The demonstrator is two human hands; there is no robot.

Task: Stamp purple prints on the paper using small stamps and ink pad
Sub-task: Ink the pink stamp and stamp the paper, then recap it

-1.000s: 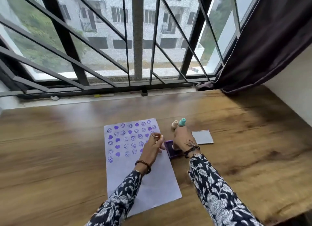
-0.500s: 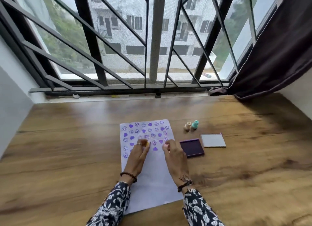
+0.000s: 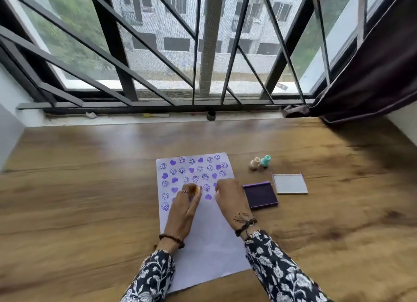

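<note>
purple prints (image 3: 195, 179) filled top part of paper (image 3: 212, 245), lower part blank. left hand (image 3: 184, 211) pinched small yellow stamp (image 3: 196, 190) down on sheet at row end. right hand (image 3: 230, 200) curled on paper beside it, whether it held stamp cannot tell. ink pad (image 3: 260, 194) open just right of paper, lid (image 3: 290, 183) beyond; two spare stamps (image 3: 260, 162) further back. best: press straight down, lift clean, no sliding, keep spacing.
</note>
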